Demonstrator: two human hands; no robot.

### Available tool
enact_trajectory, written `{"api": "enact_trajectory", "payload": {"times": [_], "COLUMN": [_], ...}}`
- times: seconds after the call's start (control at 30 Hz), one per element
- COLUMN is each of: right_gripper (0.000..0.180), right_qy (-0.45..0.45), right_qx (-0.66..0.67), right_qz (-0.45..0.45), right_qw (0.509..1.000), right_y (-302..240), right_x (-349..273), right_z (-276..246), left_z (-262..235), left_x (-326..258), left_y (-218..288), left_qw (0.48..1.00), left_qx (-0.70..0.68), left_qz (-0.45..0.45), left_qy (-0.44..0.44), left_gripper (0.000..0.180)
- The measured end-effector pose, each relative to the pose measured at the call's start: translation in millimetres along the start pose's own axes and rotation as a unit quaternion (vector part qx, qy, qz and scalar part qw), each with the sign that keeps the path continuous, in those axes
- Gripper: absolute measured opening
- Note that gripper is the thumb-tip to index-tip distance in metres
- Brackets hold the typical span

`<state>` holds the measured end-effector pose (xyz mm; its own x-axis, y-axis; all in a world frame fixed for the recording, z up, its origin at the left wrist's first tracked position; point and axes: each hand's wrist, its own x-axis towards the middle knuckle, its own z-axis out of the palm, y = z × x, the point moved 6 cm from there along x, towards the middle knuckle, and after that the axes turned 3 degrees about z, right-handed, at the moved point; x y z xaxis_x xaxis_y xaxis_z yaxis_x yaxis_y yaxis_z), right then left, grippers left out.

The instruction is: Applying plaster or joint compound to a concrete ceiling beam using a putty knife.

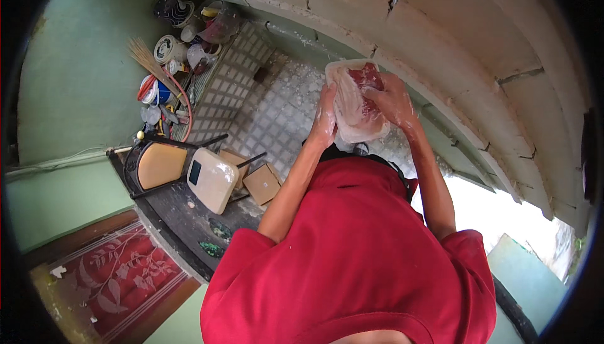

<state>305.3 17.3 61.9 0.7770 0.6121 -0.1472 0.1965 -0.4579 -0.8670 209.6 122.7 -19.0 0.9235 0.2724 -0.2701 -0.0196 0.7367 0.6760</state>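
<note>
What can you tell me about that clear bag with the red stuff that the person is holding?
The clear plastic bag looks thin, crinkled and whitish, and holds reddish chunks, perhaps raw meat. It is held up in the air in front of the red shirt, above a tiled surface. The left hand grips its left edge and the right hand presses on its right side. Both hands look dusted white.

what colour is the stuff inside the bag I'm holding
Red and pale pink, through the clear bag, seen in the head view.
</note>
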Motion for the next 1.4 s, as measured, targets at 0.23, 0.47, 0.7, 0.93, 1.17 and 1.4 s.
{"api": "enact_trajectory", "payload": {"times": [0.23,0.47,0.7,0.93,1.17,1.4], "right_gripper": [0.029,0.029,0.024,0.025,0.021,0.026], "right_qy": [0.042,0.135,0.135,0.164,0.191,0.186], "right_qx": [0.029,-0.022,0.292,0.384,0.451,0.521], "right_qz": [0.05,0.087,0.132,0.166,0.171,0.126], "right_qw": [0.997,0.987,0.938,0.893,0.855,0.824], "right_y": [-3.2,-39.8,-9.8,17.9,28.2,45.1], "right_x": [22.6,17.4,7.9,-17.0,-40.8,-67.4], "right_z": [18.1,51.1,85.4,83.1,63.5,19.5], "left_z": [-27.1,-38.7,-47.2,-39.4,-24.4,26.8], "left_x": [37.8,38.8,39.6,37.5,36.9,27.5], "left_y": [9.5,51.5,53.2,38.1,7.5,-9.1], "left_qw": [0.993,0.986,0.975,0.949,0.941,0.939], "left_qx": [-0.013,0.096,0.098,0.187,0.161,0.156], "left_qz": [-0.09,-0.06,-0.128,-0.18,-0.214,-0.209], "left_qy": [-0.073,-0.121,-0.153,-0.181,-0.208,-0.223], "left_gripper": [0.057,0.058,0.063,0.066,0.062,0.064]}}
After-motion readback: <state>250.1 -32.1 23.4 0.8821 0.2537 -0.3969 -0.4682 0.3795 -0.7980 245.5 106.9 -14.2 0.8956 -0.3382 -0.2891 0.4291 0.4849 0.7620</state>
